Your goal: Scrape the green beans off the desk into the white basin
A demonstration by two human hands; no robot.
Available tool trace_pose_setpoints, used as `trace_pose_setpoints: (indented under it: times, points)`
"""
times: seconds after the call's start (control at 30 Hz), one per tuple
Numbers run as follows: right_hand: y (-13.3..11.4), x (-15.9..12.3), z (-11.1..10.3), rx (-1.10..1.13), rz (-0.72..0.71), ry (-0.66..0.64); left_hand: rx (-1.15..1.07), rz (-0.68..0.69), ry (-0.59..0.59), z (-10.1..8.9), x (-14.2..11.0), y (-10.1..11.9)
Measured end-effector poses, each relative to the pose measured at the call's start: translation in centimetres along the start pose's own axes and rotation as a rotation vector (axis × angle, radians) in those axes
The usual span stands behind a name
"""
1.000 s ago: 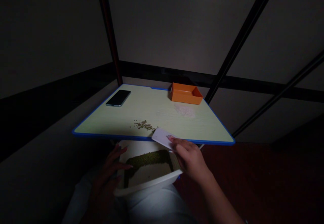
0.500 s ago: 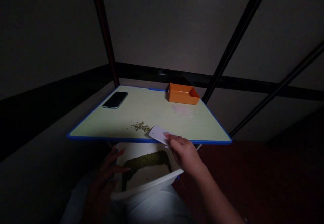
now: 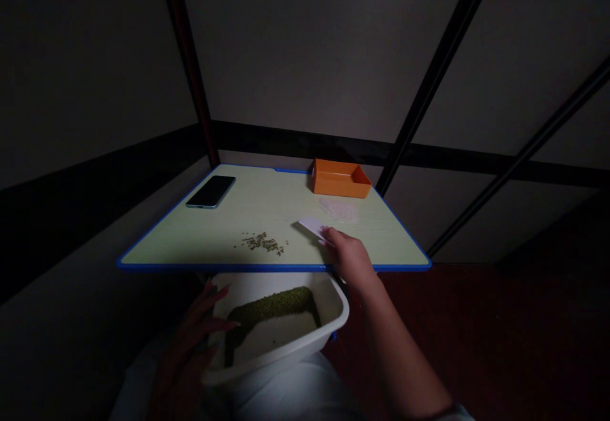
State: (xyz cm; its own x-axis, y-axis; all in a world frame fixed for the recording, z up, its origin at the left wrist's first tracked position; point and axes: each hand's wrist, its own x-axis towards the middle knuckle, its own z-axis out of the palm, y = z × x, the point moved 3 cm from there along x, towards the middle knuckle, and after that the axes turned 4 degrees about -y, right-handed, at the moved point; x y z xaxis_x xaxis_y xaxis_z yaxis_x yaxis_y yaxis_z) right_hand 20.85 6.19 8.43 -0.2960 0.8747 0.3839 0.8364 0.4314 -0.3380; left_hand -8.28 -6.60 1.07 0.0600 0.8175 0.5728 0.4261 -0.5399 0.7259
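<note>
My right hand (image 3: 347,256) pinches a small white card (image 3: 312,225) over the pale table top (image 3: 229,221), to the right of a small scatter of green beans (image 3: 264,243). Behind the card lies a faint patch of white grains (image 3: 339,208). On my lap below the table's blue front edge rests a white tub (image 3: 328,310), with a heap of green beans (image 3: 271,305) in it. My left hand (image 3: 193,338) holds the tub's left rim, fingers curled over the edge.
An orange tray (image 3: 339,178) stands at the far right of the table, near a black diagonal bar (image 3: 424,103). A dark phone (image 3: 211,191) lies at the far left. A dark red post (image 3: 188,65) rises behind the table's left corner.
My right hand has carried the card away from the front edge, further onto the table and to the right of the beans. The tub has shifted slightly; the left hand keeps its hold.
</note>
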Motion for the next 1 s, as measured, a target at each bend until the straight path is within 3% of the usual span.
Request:
trace_pose_setpoints:
  times: [0.17,0.27,0.4,0.6,0.8,1.0]
  points:
    - [1.0,0.6,0.2,-0.062,0.090,0.019,0.030,-0.003,-0.042,-0.2,0.0,-0.1]
    - [1.2,0.7,0.3,-0.096,0.110,0.029,0.019,0.027,0.009,0.0,0.3,0.4]
    - [1.3,0.6,0.5,-0.113,0.101,0.041,0.020,0.032,0.018,0.3,0.3,0.3]
    - [1.8,0.4,0.6,-0.058,0.058,0.126,0.042,-0.009,-0.068,-0.3,-0.2,-1.0]
    - [1.8,-0.2,0.7,0.038,-0.060,0.213,0.024,-0.022,-0.011,0.0,-0.1,-0.2]
    - [0.1,-0.4,0.5,0.221,-0.244,0.179,-0.004,-0.030,0.013,0.2,0.1,0.3]
